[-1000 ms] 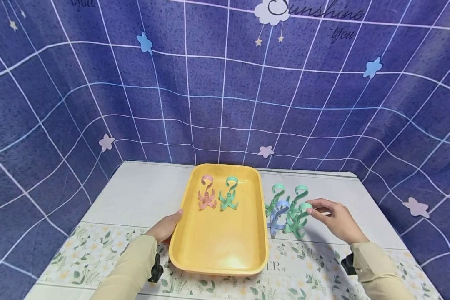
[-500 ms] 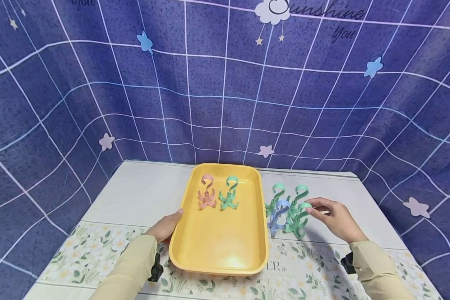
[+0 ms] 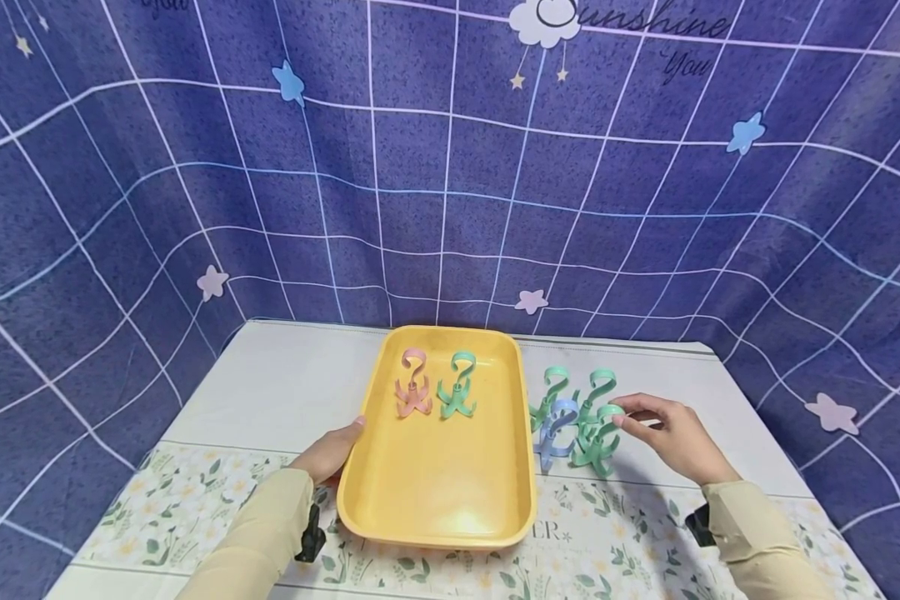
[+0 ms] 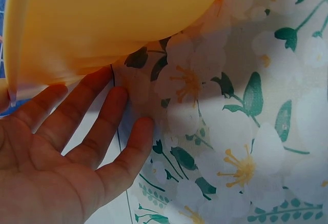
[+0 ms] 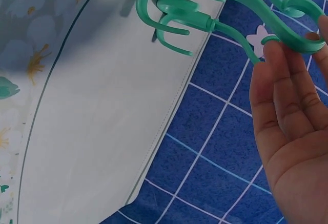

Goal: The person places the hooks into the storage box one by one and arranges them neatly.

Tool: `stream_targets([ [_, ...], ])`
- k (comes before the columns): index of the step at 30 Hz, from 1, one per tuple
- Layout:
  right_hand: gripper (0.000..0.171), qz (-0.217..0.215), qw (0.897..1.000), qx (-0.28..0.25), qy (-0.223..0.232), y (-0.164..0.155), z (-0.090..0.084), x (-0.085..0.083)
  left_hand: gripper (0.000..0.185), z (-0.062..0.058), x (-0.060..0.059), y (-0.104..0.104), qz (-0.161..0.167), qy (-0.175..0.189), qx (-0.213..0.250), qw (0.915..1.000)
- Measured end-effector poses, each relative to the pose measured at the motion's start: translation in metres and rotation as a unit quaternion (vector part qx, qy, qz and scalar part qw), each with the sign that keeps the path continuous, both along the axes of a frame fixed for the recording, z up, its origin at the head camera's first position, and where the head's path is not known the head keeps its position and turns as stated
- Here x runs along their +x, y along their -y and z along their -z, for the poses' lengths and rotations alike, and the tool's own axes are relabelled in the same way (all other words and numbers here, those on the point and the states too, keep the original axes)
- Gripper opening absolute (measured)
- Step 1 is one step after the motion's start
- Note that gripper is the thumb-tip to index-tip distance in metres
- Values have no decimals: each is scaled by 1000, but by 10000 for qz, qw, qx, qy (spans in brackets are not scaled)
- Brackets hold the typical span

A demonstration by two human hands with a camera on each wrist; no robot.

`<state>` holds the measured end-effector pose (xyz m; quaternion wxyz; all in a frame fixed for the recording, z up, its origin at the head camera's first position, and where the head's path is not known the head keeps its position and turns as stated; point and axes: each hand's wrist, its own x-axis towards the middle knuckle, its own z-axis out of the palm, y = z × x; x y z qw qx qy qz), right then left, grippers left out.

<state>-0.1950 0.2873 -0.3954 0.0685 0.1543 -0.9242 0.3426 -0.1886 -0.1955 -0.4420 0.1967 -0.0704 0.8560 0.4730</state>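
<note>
In the head view my left hand (image 3: 330,452) holds the left rim of a yellow tray (image 3: 450,500), thumb on the rim; the left wrist view shows its fingers (image 4: 110,131) reaching beneath the wall. Inside the tray a pink octopus-shaped hook (image 3: 414,398) and a green one (image 3: 457,400) lie side by side. My right hand (image 3: 671,435) pinches the curved top of a front green hook (image 3: 594,450), right of the tray. Two more green hooks (image 3: 598,387) and a blue hook (image 3: 552,442) crowd close around it. Some of their prongs are hidden.
A pale table cover (image 3: 285,367) with a floral band (image 3: 202,492) lies under everything. A blue gridded curtain (image 3: 450,208) with star prints surrounds the table at the back and sides. The hooks sit near the tray's right wall.
The green hook in my right hand has turned a little, its base shifting slightly right. My left hand and the tray stay in place.
</note>
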Motion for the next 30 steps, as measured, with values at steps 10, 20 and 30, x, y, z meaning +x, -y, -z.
stream_targets([
  [10, 22, -192, 9996, 21, -189, 0, -10, 1, 65, -1, 1, 0, -16, 44, -18, 10000],
  [20, 22, -131, 9989, 173, -418, -3, -24, 1, 63, 0, 2, 0, -19, 15, 143, 9999],
  [30, 19, -203, 9957, 67, -897, -5, -40, 0, 63, 0, 2, 0, 17, -14, 154, 9999],
])
